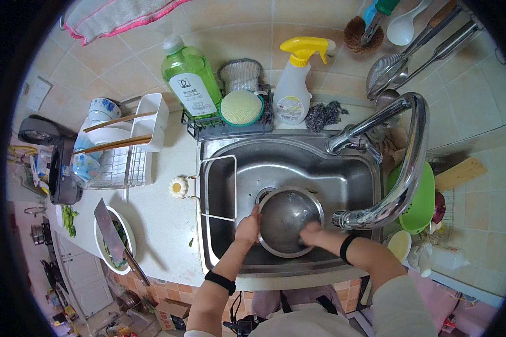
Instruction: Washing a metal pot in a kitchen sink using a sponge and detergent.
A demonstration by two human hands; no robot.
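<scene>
A round stainless steel bowl (280, 221) stands in the metal sink (350, 189), close to the drain. At its left rim my left hand (248, 225) grips the edge, with the thumb along the rim. My right hand (311, 234) reaches inside the bowl at the lower right, its fingers curled and slightly blurred; whether it holds anything cannot be seen. The chrome faucet (417, 168) arches over the right side of the sink, its spout to the right of the bowl.
Left on the counter, a cleaver (109, 231) lies across a white bowl (132, 240) of greens, below a dish rack (128, 168). Behind the sink stand a green detergent bottle (194, 80) and a spray bottle (293, 88). A green basin (421, 198) is at right.
</scene>
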